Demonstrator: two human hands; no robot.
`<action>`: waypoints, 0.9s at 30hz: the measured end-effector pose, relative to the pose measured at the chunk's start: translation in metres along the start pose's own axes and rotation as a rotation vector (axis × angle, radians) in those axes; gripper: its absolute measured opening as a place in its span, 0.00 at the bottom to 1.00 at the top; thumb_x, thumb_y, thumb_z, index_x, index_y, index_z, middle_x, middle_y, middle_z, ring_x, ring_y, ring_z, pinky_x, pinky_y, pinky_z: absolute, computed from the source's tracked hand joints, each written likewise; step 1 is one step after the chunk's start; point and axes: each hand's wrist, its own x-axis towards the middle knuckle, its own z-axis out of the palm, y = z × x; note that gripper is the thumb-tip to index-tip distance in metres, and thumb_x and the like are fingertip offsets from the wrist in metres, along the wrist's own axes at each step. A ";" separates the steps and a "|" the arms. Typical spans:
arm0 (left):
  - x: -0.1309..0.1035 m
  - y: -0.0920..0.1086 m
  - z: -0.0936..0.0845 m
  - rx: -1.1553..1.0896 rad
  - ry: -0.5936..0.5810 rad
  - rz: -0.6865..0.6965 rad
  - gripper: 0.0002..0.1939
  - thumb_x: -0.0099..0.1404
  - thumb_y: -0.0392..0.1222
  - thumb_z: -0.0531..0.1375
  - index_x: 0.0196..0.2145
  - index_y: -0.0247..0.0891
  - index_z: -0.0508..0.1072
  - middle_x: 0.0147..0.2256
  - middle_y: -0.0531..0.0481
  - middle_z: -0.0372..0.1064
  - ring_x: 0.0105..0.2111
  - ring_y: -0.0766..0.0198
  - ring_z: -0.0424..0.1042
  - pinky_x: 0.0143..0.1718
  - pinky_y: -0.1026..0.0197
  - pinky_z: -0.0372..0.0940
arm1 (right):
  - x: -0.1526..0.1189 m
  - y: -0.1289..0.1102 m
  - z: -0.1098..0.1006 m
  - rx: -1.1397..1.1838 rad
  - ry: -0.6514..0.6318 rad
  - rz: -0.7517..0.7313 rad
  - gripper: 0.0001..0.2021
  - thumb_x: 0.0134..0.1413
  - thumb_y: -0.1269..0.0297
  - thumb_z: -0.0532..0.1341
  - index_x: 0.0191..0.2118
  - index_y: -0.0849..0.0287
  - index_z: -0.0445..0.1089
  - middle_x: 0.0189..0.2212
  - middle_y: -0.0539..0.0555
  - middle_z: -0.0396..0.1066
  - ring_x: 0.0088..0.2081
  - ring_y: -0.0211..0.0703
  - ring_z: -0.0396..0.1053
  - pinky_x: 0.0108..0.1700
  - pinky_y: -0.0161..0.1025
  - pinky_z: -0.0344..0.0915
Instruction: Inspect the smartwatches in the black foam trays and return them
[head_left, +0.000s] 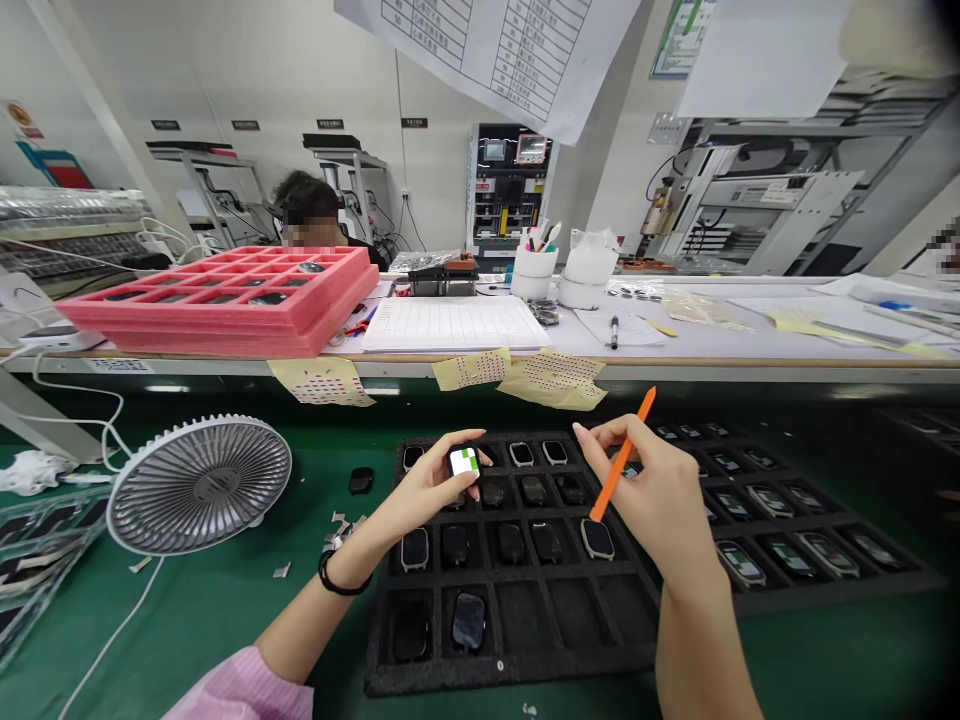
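Over the upper left of a black foam tray [517, 665], my left hand [435, 480] grips a small watch [464, 461] whose lit screen shows white and green blocks. My right hand [652, 480] is above the tray's right side, its fingers closed around an orange pen-like tool [624, 455] that slants down to the left. The tool's lower end is just above a silver-framed watch [598, 538] in the tray. Several dark-screened watches fill the upper compartments, and a dark watch [469, 621] lies in the bottom row.
A white fan [199, 485] stands at left, beside a loose black watch [361, 480]. A second tray [825, 595] of watches lies at right. The raised shelf holds a pink foam tray [300, 335], papers and a pen cup [534, 270]. A person [307, 210] sits behind it.
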 end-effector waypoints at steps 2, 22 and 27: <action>0.001 0.000 -0.001 -0.003 0.022 -0.018 0.24 0.63 0.49 0.60 0.55 0.41 0.63 0.45 0.44 0.68 0.29 0.69 0.68 0.22 0.68 0.50 | 0.000 -0.001 0.000 0.003 -0.005 0.003 0.16 0.58 0.52 0.58 0.24 0.55 0.61 0.19 0.47 0.67 0.19 0.36 0.62 0.25 0.34 0.58; 0.005 -0.001 -0.004 0.026 0.064 -0.028 0.20 0.64 0.54 0.57 0.46 0.37 0.70 0.35 0.48 0.71 0.21 0.70 0.67 0.19 0.67 0.54 | -0.001 0.000 -0.001 0.005 -0.035 0.009 0.17 0.59 0.51 0.57 0.24 0.55 0.61 0.18 0.47 0.67 0.18 0.36 0.62 0.25 0.34 0.58; 0.007 -0.006 -0.007 -0.025 0.035 -0.027 0.21 0.67 0.53 0.53 0.51 0.38 0.67 0.40 0.45 0.71 0.25 0.68 0.69 0.19 0.67 0.49 | 0.000 -0.001 -0.001 0.011 -0.030 0.016 0.17 0.58 0.51 0.57 0.24 0.55 0.60 0.19 0.47 0.67 0.19 0.36 0.62 0.25 0.34 0.58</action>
